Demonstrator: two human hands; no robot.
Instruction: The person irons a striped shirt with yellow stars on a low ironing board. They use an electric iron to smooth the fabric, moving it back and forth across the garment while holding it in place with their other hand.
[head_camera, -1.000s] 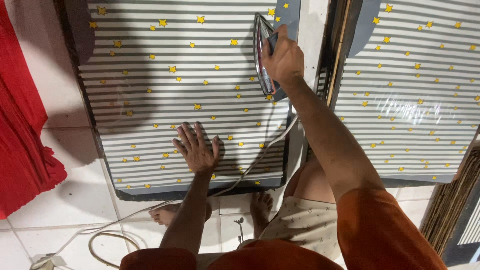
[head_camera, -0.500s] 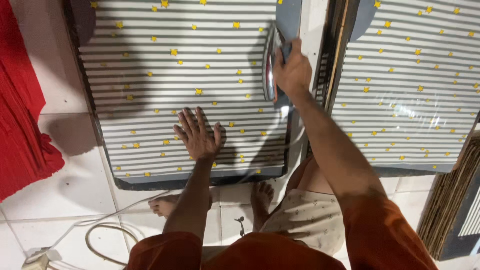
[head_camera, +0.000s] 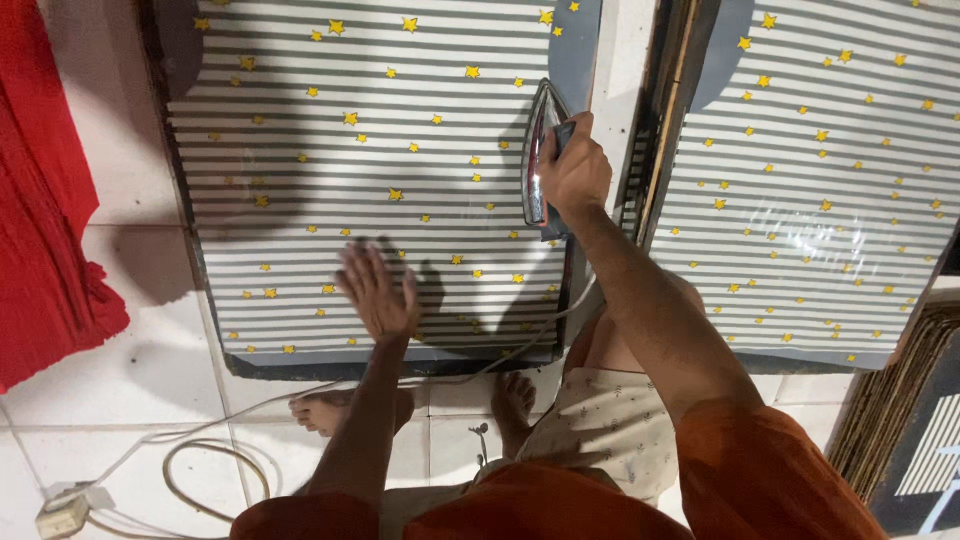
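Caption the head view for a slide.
Right hand holds an iron tilted on edge over star-patterned striped fabric; left hand lies open over the cloth.

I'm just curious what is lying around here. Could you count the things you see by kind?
Striped star-patterned sheets: 2 (one under the hands, one beside it)
Irons: 1, held in the right hand
Red cloths: 1
White cords: 1
Total: 5

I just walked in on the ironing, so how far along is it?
Done: the striped, star-printed cloth lies flat across the board, no folds visible. In hand: the right hand holds the iron tipped on edge at the cloth's right side, while the left hand hovers over the near edge. Left: cannot tell which parts remain unpressed.
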